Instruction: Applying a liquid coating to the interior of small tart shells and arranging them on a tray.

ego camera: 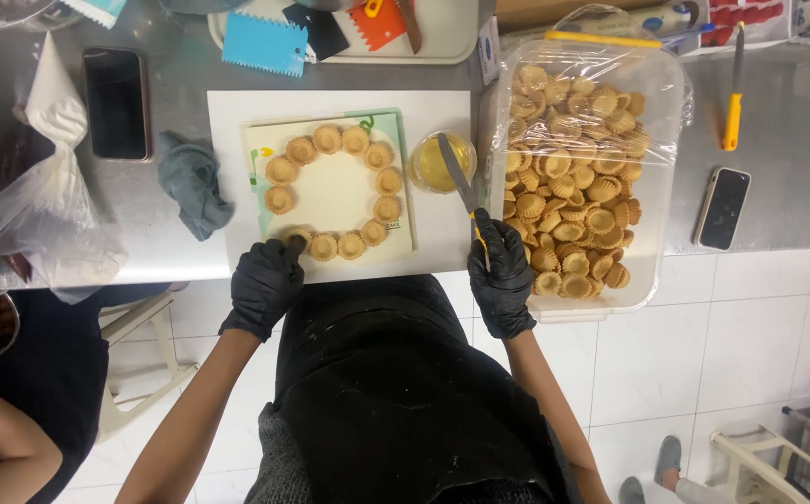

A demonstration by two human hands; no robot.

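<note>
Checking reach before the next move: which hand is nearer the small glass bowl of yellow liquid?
Right. The right hand sits just below the bowl, its palette knife lying across it. The left hand is farther off, by the tart ring.

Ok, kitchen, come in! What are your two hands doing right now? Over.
Left hand pressing a tart shell into the ring on the square board. Right hand shut on the palette knife, blade over the glaze cup. Nothing between them.
</note>
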